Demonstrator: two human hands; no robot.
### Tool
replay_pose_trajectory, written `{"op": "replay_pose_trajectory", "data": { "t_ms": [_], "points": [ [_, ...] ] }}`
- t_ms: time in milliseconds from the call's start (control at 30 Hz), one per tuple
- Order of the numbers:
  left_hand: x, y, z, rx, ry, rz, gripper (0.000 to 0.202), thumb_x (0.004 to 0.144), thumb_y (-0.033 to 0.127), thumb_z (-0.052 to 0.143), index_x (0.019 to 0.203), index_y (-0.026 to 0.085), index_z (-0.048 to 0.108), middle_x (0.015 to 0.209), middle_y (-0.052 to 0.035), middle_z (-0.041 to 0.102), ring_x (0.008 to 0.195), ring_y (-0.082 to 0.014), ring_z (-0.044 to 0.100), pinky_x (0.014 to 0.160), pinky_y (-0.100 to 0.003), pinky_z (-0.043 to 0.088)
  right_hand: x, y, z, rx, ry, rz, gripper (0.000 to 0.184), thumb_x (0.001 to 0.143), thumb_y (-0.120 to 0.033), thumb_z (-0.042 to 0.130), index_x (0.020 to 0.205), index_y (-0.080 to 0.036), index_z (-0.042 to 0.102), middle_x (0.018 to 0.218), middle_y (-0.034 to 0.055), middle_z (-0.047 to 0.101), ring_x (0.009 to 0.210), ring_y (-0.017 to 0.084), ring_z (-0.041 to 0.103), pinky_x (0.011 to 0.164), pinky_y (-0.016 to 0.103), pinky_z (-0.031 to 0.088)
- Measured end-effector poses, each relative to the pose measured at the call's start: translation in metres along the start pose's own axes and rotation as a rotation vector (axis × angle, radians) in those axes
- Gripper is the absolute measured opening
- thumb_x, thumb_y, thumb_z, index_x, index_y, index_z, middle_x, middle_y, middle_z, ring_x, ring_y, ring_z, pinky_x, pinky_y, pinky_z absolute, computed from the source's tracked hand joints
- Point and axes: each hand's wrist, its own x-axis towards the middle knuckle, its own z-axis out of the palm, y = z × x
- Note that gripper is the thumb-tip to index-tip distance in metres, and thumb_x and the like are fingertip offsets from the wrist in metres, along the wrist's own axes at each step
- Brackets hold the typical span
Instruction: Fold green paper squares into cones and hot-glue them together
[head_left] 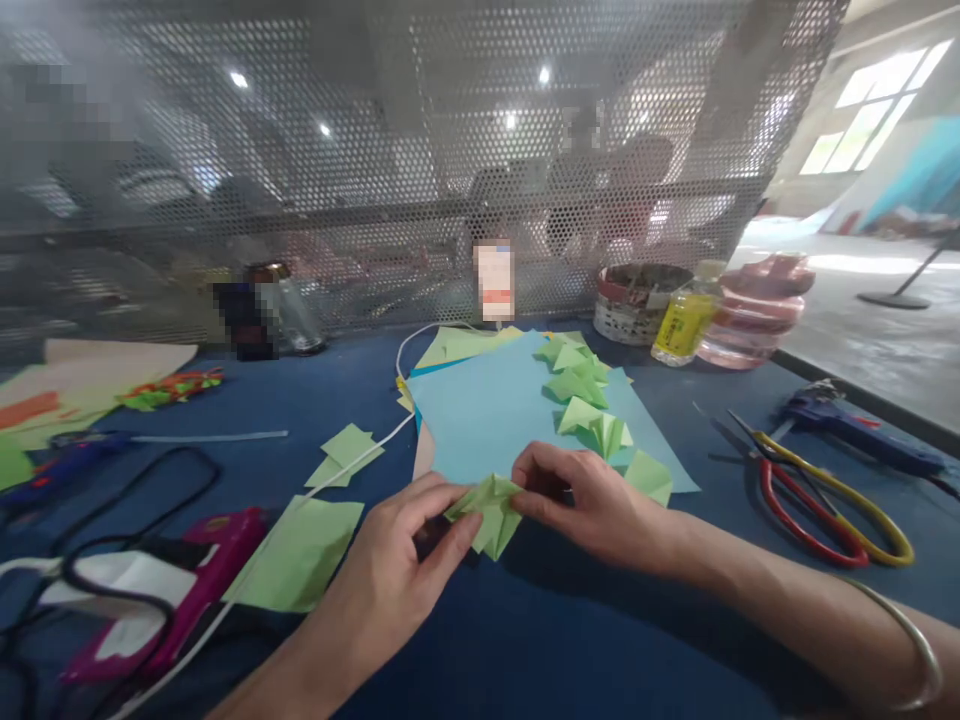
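On the blue table (570,640), left hand (397,560) and right hand (592,500) pinch folded green paper (491,510), seemingly at opposite edges.

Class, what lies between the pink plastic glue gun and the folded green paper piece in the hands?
Head view: a flat light-green paper square, crossed by a white cord, lies between the glue gun and the folded green paper piece.

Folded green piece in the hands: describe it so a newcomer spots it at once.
Find the light blue sheet in the middle of the dark blue table. At its near edge the left hand and right hand meet, pinching the folded green piece between their fingertips. The other folded green pieces lie in a row on the sheet; only this one is held.
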Motion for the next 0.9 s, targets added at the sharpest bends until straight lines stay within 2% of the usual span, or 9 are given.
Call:
{"op": "replay_pose_trajectory", "data": {
  "t_ms": [100,200,300,400,500,600,700,800,900],
  "points": [
    [0.0009,0.0001,-0.0025,-0.066,-0.009,-0.142,0.032,0.092,0.044,0.053,0.102,0.019,0.07,0.068,0.0006,0.063,0.059,-0.0118,0.055,0.054,-0.02,0.042,-0.0002,-0.0015,0.0011,0.035,0.042,-0.002,0.012,0.092,-0.027,0.056,0.084,-0.018,0.054,0.067,-0.0052,0.052,0.059,0.008,0.045,0.055,0.02,0.036],
    [0.0021,-0.0002,-0.0019,-0.305,-0.103,-0.303,0.045,0.089,0.053,0.054,0.109,0.015,0.067,0.046,0.0048,0.053,0.044,-0.0103,0.047,0.045,-0.019,0.038,-0.0002,-0.0024,0.0022,0.065,0.062,-0.006,0.013,0.092,-0.027,0.056,0.082,-0.018,0.055,0.068,-0.0046,0.053,0.059,0.009,0.045,0.056,0.021,0.037],
    [0.0037,-0.0015,0.0005,-0.546,-0.159,-0.391,0.051,0.087,0.055,0.056,0.111,0.011,0.064,0.04,0.0052,0.053,0.036,-0.0091,0.044,0.039,-0.018,0.036,-0.0008,-0.0023,0.0037,0.073,0.07,-0.014,0.013,0.092,-0.029,0.056,0.084,-0.018,0.056,0.069,-0.0039,0.055,0.06,0.01,0.047,0.056,0.022,0.038],
    [0.0045,-0.0031,0.0017,-0.677,-0.179,-0.424,0.05,0.085,0.054,0.06,0.11,0.011,0.064,0.037,0.0061,0.052,0.031,-0.0073,0.04,0.034,-0.016,0.034,-0.0021,-0.0011,0.0055,0.051,0.08,-0.047,0.013,0.092,-0.029,0.055,0.084,-0.018,0.057,0.071,-0.0031,0.056,0.062,0.01,0.048,0.058,0.023,0.039],
    [0.0041,-0.0041,0.0013,-0.76,-0.203,-0.435,0.043,0.085,0.052,0.062,0.105,0.013,0.066,0.041,0.0045,0.056,0.033,-0.0071,0.046,0.035,-0.014,0.035,-0.0034,-0.0003,0.0066,0.031,0.088,-0.081,0.012,0.092,-0.028,0.055,0.085,-0.019,0.058,0.072,-0.0028,0.057,0.063,0.01,0.048,0.059,0.023,0.039],
    [0.0036,-0.004,0.0012,-0.797,-0.2,-0.418,0.037,0.085,0.05,0.065,0.09,0.014,0.068,0.057,-0.0009,0.066,0.047,-0.0096,0.06,0.041,-0.014,0.041,-0.0043,-0.0002,0.0068,0.022,0.094,-0.087,0.011,0.092,-0.026,0.055,0.084,-0.018,0.058,0.072,-0.0024,0.056,0.063,0.01,0.048,0.059,0.023,0.04],
    [0.0039,-0.0022,0.0015,-0.789,-0.168,-0.396,0.035,0.083,0.049,0.068,0.08,0.014,0.071,0.072,-0.0051,0.071,0.062,-0.0123,0.066,0.047,-0.016,0.044,-0.0041,0.0004,0.0069,0.022,0.129,-0.127,0.011,0.092,-0.025,0.056,0.084,-0.018,0.06,0.081,0.0004,0.056,0.068,0.011,0.05,0.062,0.023,0.042],
    [0.0047,0.0003,0.0013,-0.763,-0.142,-0.376,0.035,0.083,0.049,0.068,0.081,0.014,0.075,0.081,-0.0072,0.072,0.071,-0.0151,0.067,0.05,-0.017,0.045,-0.0029,0.0012,0.0069,0.042,0.191,-0.136,0.012,0.09,-0.028,0.06,0.085,-0.018,0.065,0.086,0.0025,0.054,0.073,0.013,0.051,0.064,0.024,0.043],
    [0.0051,0.0012,0.0011,-0.741,-0.108,-0.351,0.032,0.083,0.047,0.068,0.088,0.017,0.077,0.091,-0.0083,0.073,0.08,-0.0177,0.066,0.053,-0.019,0.045,-0.0017,0.0004,0.007,0.064,0.222,-0.07,0.016,0.087,-0.033,0.063,0.084,-0.018,0.069,0.077,0.0005,0.051,0.066,0.012,0.048,0.061,0.025,0.04]
  ]
}}
